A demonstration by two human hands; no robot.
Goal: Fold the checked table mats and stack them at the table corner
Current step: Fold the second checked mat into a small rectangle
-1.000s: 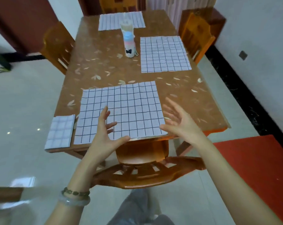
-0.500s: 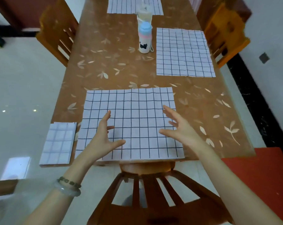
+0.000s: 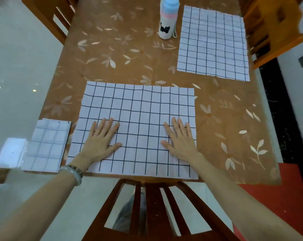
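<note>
White checked cloth, already folded small, is seen at the near left corner of the desk (image 3: 103, 54); the stacking place is marked by this folded mat (image 3: 46, 145). Just beside it, the open mat (image 3: 140, 108) is spread flat along the near edge, where it can be reached over the chair back. The left grip (image 3: 100, 138) is laid palm-down on its left part, fingers straight and slightly spread. The right grip (image 3: 181, 138) is laid the same way on its right part. Nothing is pinched; the cloth is judged to be pressed smooth and kept from sliding so that a clean fold can be started. Farther off, a bottle (image 3: 168, 20) is stood upright, and to its right a second flat mat (image 3: 211, 44) is left unfolded, near a side chair (image 3: 272, 32).
</note>
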